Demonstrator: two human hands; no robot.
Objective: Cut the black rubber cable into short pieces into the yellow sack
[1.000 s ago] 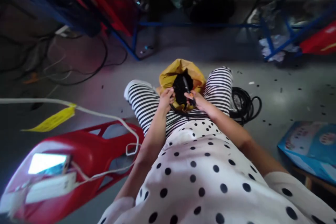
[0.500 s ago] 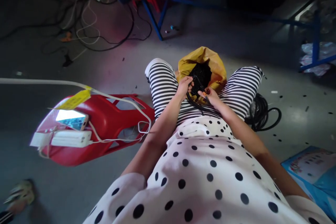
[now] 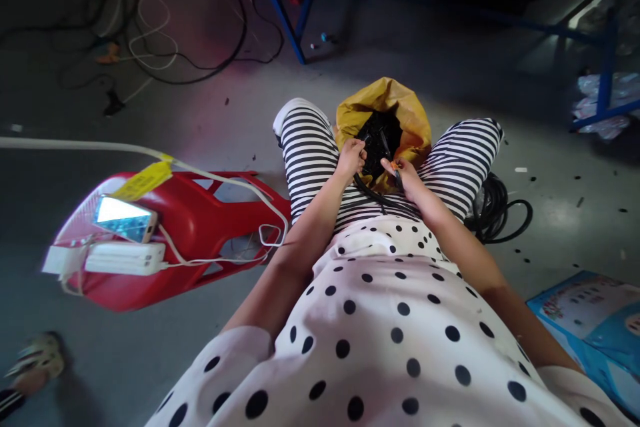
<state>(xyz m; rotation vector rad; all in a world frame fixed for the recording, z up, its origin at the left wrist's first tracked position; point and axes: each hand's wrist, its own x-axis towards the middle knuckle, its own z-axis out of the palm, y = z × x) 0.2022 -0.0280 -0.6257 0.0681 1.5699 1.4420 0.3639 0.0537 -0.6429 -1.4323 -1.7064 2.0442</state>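
Note:
My left hand (image 3: 353,158) is closed around a thin black cable (image 3: 367,192) at the near left rim of a yellow bag (image 3: 415,123). From there the cable loops down across my lap. My right hand (image 3: 407,179) is closed on a small orange-and-black tool (image 3: 397,167) at the bag's near right rim; its exact kind is hard to make out. The two hands are a short gap apart. Many short black pieces (image 3: 377,140) fill the bag, which stands open between my knees in striped trousers.
A red plastic stool (image 3: 195,220) lies on my left with a phone (image 3: 125,219) and a white power bank (image 3: 125,258) on it. A coil of black cable (image 3: 495,213) is by my right thigh. A blue box (image 3: 590,320) sits at lower right; another person's foot (image 3: 37,367) shows lower left.
The view has shifted slightly. My right hand has drawn a little away from the left, with its thumb raised. The left hand keeps its hold on the cable.

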